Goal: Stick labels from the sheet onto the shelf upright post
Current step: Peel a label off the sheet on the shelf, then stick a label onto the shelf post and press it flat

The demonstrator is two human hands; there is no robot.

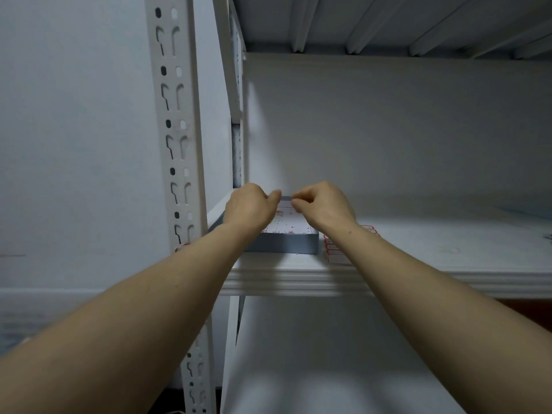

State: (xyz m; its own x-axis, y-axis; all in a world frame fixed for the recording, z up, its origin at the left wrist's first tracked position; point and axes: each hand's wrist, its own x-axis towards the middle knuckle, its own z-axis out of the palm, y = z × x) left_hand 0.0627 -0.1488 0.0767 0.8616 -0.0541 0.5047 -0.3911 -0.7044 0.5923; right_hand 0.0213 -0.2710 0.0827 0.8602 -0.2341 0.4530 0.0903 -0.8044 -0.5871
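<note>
While you work at the grey box (283, 245): peeling stage, I judge — sticking mostly left.
Left hand (249, 206): curled at the far edge of the sheet (288, 222); grip unclear.
Right hand (324, 206): pinching that edge.
Post (176, 130): left of your left hand — labels on it unclear.

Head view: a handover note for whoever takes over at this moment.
Hands: left hand and right hand have curled fingers, tips meeting over the grey tray on the shelf; what they pinch is too small to tell.
Red-bordered label sheets lie right of the tray, under the right forearm.
The upright post stands left of the tray.
Done: a reddish patch low on the post may be one label.
Left: peel, stick on post, repeat.
</note>
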